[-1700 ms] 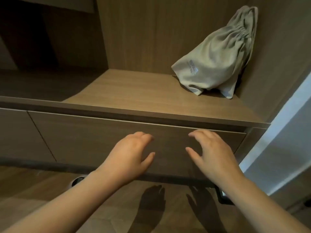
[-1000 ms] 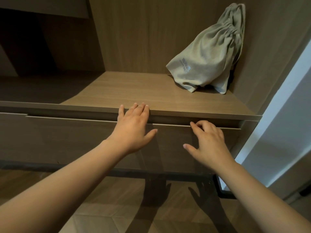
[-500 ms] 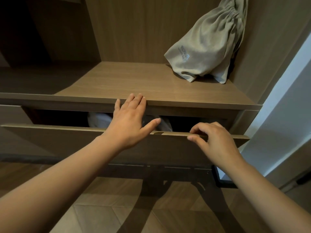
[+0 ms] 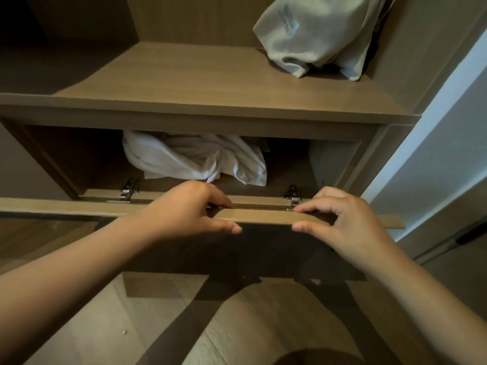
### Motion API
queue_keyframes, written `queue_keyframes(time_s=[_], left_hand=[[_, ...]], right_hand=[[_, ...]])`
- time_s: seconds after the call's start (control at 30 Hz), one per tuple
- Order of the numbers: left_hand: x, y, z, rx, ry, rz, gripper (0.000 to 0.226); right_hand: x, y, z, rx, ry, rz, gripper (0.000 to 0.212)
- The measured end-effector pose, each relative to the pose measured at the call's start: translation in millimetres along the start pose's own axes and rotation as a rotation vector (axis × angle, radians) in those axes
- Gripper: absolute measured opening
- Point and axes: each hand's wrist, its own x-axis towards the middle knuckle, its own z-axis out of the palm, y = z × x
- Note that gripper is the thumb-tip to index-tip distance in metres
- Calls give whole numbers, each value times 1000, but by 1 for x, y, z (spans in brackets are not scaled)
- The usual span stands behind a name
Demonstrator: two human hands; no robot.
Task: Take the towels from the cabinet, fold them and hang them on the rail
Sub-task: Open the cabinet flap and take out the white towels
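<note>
A flap door of the wooden cabinet is folded down almost flat, hinged at its bottom. My left hand and my right hand both grip its free edge, fingers over the top and thumbs underneath. Inside the open compartment lies a crumpled heap of white towels, behind my left hand. No rail is in view.
On the shelf above the compartment leans a grey drawstring bag at the right. Two metal hinges sit at the door's inner edge. A pale wall stands to the right, wood floor below.
Both hands reached the flap door's top edge and pulled it down from closed to nearly flat. The white towels inside have come into sight.
</note>
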Motion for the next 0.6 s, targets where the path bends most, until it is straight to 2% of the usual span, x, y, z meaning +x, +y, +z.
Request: queue_keyframes(time_s=[0.2,0.37,0.6], left_hand=[[-10,-6,30,-24,-238,77,76],[-20,-10,56,-7,-203,128,82],[-31,-20,95,-8,-178,170,88]], right_hand=[[-38,8,18,-32,-153,-72,38],[-51,26,37,0,-205,-37,61],[-67,41,60,-8,-290,-23,60]])
